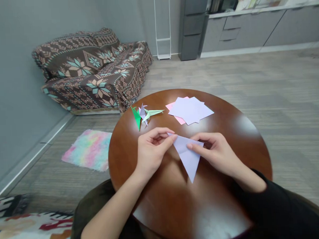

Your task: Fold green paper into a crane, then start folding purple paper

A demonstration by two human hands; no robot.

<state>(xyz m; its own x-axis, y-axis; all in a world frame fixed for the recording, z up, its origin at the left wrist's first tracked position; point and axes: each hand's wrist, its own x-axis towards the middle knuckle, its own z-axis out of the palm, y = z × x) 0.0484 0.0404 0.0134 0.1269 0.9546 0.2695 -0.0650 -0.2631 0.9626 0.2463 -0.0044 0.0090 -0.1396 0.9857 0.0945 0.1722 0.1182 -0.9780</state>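
Observation:
A lavender sheet of origami paper (188, 157), folded into a triangle, is held above the near half of the table with one point toward me. My left hand (153, 150) pinches its upper left corner between thumb and fingers. On the right edge, my right hand (214, 150) grips the paper, thumb on top and fingers behind it. Beyond my left hand lie folded paper cranes: a green one (136, 118), a lavender one (142, 112) and a pale green one (151, 114). A fanned stack of paper sheets (189, 110), lavender over pink, rests farther back.
The round brown wooden table (164, 205) stands right before me. A sofa with a patterned cover (93, 73) is at the back left, with a fluffy pastel rug (88, 150) on the floor. Grey kitchen cabinets (251, 31) and a tall grey fridge (193, 21) line the far wall.

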